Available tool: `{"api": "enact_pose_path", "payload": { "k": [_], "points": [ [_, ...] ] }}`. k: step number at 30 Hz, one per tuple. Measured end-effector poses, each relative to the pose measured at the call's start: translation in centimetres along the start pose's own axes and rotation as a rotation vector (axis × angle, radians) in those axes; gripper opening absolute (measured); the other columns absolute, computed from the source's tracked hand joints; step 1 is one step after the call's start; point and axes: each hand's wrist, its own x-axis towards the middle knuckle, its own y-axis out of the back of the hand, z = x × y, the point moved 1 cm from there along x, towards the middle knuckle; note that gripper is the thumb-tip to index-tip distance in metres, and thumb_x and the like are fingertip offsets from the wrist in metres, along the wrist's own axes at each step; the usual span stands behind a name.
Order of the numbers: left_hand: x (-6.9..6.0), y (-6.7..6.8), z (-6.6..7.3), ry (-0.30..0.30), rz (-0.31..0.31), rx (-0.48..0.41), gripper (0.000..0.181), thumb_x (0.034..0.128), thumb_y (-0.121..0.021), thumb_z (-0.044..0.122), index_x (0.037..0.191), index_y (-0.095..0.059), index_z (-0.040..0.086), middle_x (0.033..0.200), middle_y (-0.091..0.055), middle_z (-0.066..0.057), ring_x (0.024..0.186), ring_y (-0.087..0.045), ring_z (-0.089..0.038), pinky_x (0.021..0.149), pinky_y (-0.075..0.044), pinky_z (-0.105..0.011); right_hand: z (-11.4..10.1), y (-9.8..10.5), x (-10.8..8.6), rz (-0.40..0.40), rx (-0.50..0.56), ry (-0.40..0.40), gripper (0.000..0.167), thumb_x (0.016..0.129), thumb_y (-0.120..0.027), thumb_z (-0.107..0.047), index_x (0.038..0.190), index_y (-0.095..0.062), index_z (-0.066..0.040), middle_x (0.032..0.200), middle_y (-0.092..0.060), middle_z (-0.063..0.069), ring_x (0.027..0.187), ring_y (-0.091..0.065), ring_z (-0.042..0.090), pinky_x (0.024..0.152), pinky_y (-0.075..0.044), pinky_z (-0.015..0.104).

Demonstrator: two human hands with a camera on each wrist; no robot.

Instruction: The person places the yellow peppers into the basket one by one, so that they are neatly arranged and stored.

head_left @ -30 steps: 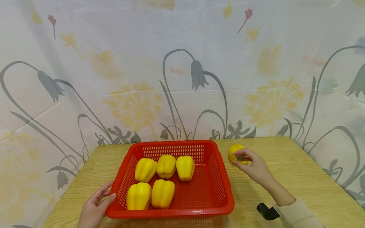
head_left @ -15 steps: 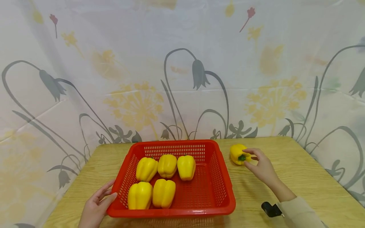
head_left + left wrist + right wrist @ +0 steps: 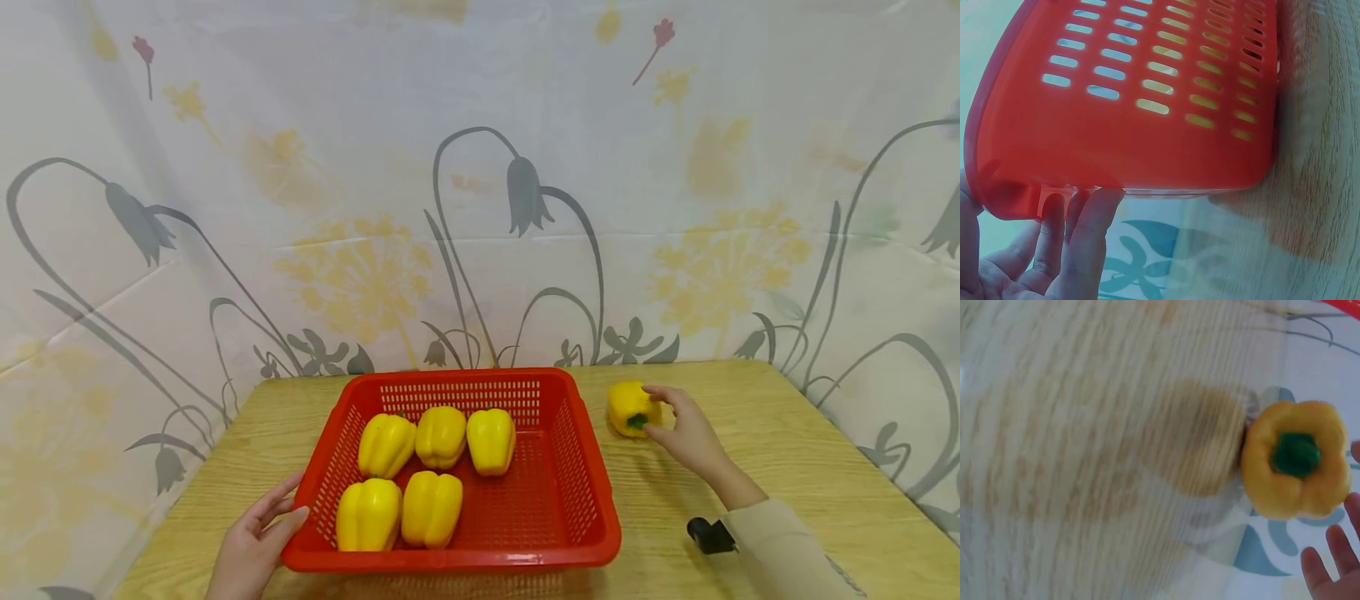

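My left hand [image 3: 251, 537] holds the left rim of a red plastic basket [image 3: 450, 560], thumb over the edge. In the left wrist view its fingers [image 3: 1088, 244] curl against the outer wall near the corner. Several yellow bell peppers, such as one at the front left [image 3: 367, 515], lie inside the basket, mostly toward its left side. Another yellow bell pepper [image 3: 628, 406] rests on the table right of the basket, its green stem facing me. My right hand [image 3: 696, 446] is at this pepper's right side with fingers spread; the right wrist view shows the fingertips very close to it, contact unclear.
The basket stands on a wood-grain table [image 3: 735, 400]. A flower-printed cloth [image 3: 480, 275] hangs behind the table. A black device [image 3: 710, 536] is at my right sleeve.
My right hand has drawn slightly to the right off the front of the loose bell pepper, so the stem shows more. The left hand stays on the basket rim.
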Motion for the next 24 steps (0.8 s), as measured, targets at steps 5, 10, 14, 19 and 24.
{"api": "enact_pose_path", "payload": {
  "k": [5,10,14,19,24],
  "points": [
    [-0.06,0.0,0.04,0.002,0.001,0.003,0.063,0.0854,-0.069,0.02,0.139,-0.042,0.002,0.102,-0.057,-0.007,0.078,-0.063,-0.008,0.067,-0.055,-0.031,-0.05,0.41,0.14,0.022,-0.013,-0.025,0.047,0.079,-0.065,0.007,0.123,-0.048,0.01,0.11,-0.049,0.03,0.105,-0.042,0.046,0.087,-0.034,0.061],
    [-0.1,-0.03,0.06,0.005,-0.005,-0.004,0.063,0.0857,-0.069,0.019,0.14,-0.041,0.002,0.102,-0.057,-0.007,0.079,-0.063,-0.008,0.067,-0.055,-0.031,-0.08,0.48,0.08,-0.014,-0.04,-0.029,0.052,0.078,-0.065,0.006,0.126,-0.045,0.011,0.113,-0.048,0.032,0.109,-0.039,0.048,0.091,-0.032,0.062],
    [-0.11,-0.05,0.04,0.005,-0.006,-0.007,0.062,0.0859,-0.069,0.019,0.139,-0.041,0.003,0.102,-0.057,-0.007,0.079,-0.063,-0.008,0.067,-0.055,-0.032,-0.2,0.69,0.04,0.024,-0.044,-0.042,0.047,0.079,-0.064,0.003,0.123,-0.048,0.009,0.102,-0.051,0.026,0.103,-0.04,0.045,0.085,-0.033,0.06],
    [-0.12,-0.01,0.03,0.012,-0.006,-0.008,0.063,0.0862,-0.068,0.019,0.14,-0.04,0.002,0.102,-0.057,-0.007,0.079,-0.063,-0.008,0.066,-0.055,-0.032,-0.06,0.86,-0.08,-0.06,-0.052,-0.062,0.046,0.082,-0.064,-0.002,0.124,-0.048,0.008,0.117,-0.044,0.03,0.109,-0.039,0.046,0.091,-0.033,0.062],
    [-0.1,0.05,0.0,0.021,-0.013,-0.013,0.064,0.086,-0.069,0.019,0.141,-0.039,0.002,0.103,-0.056,-0.008,0.079,-0.063,-0.009,0.066,-0.056,-0.033,0.21,1.09,-0.46,-0.121,-0.071,-0.104,0.044,0.081,-0.068,-0.009,0.119,-0.052,0.007,0.114,-0.04,0.029,0.094,-0.046,0.042,0.076,-0.046,0.051]
  ]
}}
